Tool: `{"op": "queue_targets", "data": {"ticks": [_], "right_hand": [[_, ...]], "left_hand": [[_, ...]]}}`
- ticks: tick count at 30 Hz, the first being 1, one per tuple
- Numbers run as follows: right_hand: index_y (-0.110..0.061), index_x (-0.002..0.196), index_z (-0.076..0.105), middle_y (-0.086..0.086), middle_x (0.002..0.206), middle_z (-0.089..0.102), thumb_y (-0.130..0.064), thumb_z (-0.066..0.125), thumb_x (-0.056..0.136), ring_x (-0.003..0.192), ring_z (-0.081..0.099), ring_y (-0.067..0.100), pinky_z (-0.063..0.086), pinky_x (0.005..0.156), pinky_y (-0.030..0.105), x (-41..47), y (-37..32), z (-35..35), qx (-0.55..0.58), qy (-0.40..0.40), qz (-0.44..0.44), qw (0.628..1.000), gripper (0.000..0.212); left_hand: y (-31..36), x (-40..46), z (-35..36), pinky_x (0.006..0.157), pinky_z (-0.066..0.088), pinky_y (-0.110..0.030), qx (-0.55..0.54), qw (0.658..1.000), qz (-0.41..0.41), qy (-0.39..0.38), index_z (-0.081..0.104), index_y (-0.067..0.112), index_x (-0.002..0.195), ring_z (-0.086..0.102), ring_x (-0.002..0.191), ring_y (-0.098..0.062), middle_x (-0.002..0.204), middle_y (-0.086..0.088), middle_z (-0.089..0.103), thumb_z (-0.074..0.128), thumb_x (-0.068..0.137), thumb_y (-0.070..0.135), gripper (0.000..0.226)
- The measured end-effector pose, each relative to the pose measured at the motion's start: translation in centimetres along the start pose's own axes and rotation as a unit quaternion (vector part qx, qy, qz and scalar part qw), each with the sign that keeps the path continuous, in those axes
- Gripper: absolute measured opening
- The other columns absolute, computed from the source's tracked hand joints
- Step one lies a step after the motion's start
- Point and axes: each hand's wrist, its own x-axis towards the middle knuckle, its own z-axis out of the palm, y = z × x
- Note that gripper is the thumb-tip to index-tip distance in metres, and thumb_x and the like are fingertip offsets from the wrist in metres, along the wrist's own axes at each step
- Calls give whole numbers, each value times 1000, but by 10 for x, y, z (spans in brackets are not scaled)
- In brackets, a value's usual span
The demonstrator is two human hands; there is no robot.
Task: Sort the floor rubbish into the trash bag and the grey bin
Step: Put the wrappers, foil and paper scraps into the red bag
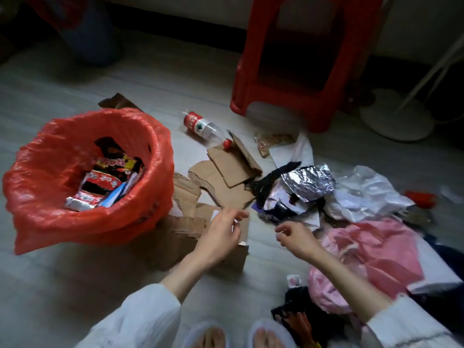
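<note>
Head camera, looking down at a pale wood-grain floor [62, 285]. At left of frame sits a red plastic trash bag [50, 197] lining a round container, its mouth open and printed snack wrappers [105, 187] already lying inside. No grey bin can be made out in this view.

At lower centre, the left hand [221, 237] reaches over torn brown cardboard pieces [218, 179], its grip narrow, fingertips seemingly pinching a small white scrap [215, 214]; blur makes this uncertain. Just right of it, the right hand [296, 238] hovers with fingers loosely curled, and whether it holds anything cannot be told.

Right of centre lies a heap: crumpled silver foil wrapper [308, 182], clear plastic bag [369, 192], pink plastic bag [376, 249]. Above centre, a clear plastic bottle with a red label [203, 125] lies on its side near a red plastic stool [301, 59].

Risks, as a judgement: a scrap this light, held so thinly, could flutter loose before reaching the bag. With the bin unseen, cardboard or bottle could go into the wrong container.
</note>
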Motion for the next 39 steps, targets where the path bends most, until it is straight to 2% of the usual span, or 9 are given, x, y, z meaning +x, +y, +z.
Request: {"op": "queue_targets", "data": {"ticks": [4, 9, 16, 23, 27, 30, 33, 36, 39], "right_hand": [[-10, 120, 57, 12, 118, 62, -9, 49, 87, 112, 55, 26, 41, 91, 27, 5, 57, 25, -145, -27, -7, 989, 34], [-8, 125, 41, 14, 129, 46, -6, 49, 86, 120, 46, 30, 36, 96, 37, 18, 87, 56, -393, -81, -18, 916, 40], [-5, 123, 39, 16, 125, 47, 6, 47, 84, 115, 51, 31, 40, 91, 38, 25, 97, 72, -403, -78, -54, 910, 42], [-3, 118, 47, 14, 123, 48, 4, 46, 86, 114, 50, 31, 42, 87, 39, 27, 92, 61, -351, -87, -73, 930, 32], [-9, 102, 54, 10, 111, 59, -15, 53, 87, 104, 55, 28, 40, 80, 33, 24, 74, 47, -152, -4, -42, 988, 16], [-17, 84, 57, 6, 91, 66, -19, 62, 80, 89, 60, 26, 42, 74, 31, 15, 41, 29, 11, 55, -34, 998, 6], [-23, 75, 55, 2, 79, 65, -16, 64, 78, 81, 64, 23, 48, 74, 34, 5, -8, 10, 142, 56, -47, 987, 12], [-11, 91, 60, 5, 83, 63, -11, 62, 83, 71, 58, 16, 46, 57, 25, -7, -73, -5, 233, 11, -109, 966, 8], [-6, 99, 60, 5, 84, 62, -9, 61, 86, 67, 56, 11, 42, 54, 20, -19, -142, -4, 288, -29, -158, 944, 13]], "left_hand": [[-8, 51, 51, 87, 41, -30, 115, 981, -40, -149, 60, 16, 113, 54, 107, -26, 115, -10, 57, 45, 85, 3, 34], [-33, 84, 83, 83, 42, -30, 282, 869, -28, -405, 57, 19, 118, 53, 109, -27, 121, -7, 54, 56, 84, 10, 36], [-43, 80, 92, 96, 40, -39, 353, 817, 61, -451, 57, 12, 117, 47, 115, -34, 123, -13, 41, 46, 93, 17, 27], [-50, 79, 88, 65, 37, -28, 299, 886, 45, -351, 61, 16, 97, 57, 92, -29, 107, -6, 56, 52, 86, 16, 14], [-37, 74, 65, 71, 41, -29, 175, 962, -19, -210, 58, 11, 100, 58, 92, -27, 97, -9, 65, 56, 87, 15, 13], [-16, 56, 36, 72, 36, -20, 93, 994, -22, -62, 60, 9, 105, 53, 88, -17, 96, -5, 60, 55, 91, 14, 17], [4, 37, -6, 71, 32, -3, 48, 994, -8, 96, 63, 6, 101, 46, 83, -9, 96, -3, 54, 55, 88, 5, 15], [10, 19, -66, 72, 31, 1, 38, 974, 4, 224, 65, 7, 95, 49, 79, -8, 92, -4, 53, 57, 83, -1, 17], [7, 3, -124, 72, 30, 5, 48, 947, 2, 317, 66, 6, 91, 50, 74, -10, 89, -5, 53, 58, 82, -4, 16]]}}
